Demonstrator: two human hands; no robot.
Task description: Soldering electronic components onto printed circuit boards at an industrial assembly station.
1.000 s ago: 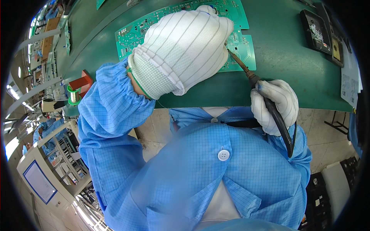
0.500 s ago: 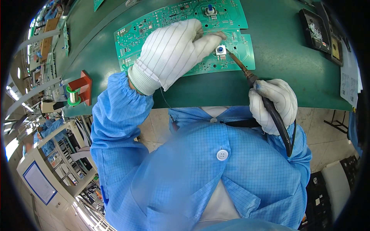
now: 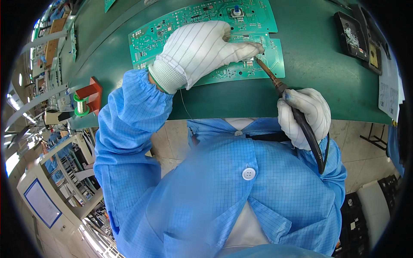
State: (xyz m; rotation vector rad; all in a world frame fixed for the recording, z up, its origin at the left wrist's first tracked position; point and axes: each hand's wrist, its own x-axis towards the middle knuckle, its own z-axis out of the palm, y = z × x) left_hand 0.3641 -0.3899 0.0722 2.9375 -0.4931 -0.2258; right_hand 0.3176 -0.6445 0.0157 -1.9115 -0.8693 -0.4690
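Note:
My right hand [image 3: 304,116], in a white glove, is wrapped around the handle of a soldering iron [image 3: 267,71]. The iron's tip reaches the edge of a small white-based part on a green circuit board [image 3: 211,78]. My left hand [image 3: 202,51], gloved in white with thin stripes, lies across the board. Its fingertips are drawn together beside the iron's tip and cover most of that part; what they pinch, if anything, is hidden. Farther up the board stands a blue-shafted rotary switch [image 3: 236,11]. A thin wire [image 3: 184,105] hangs below my left cuff.
A spool of solder wire [image 3: 81,105] sits on a red-brown holder [image 3: 95,95] at the left. At the right lie a black tray [image 3: 352,36] of small pale pieces, a soldering iron stand with a yellowish sponge [image 3: 374,58], and paper sheets [image 3: 388,96].
My left hand has slid to the right, its fingertips now over the white-based part that showed before. The soldering iron and my right hand have barely moved.

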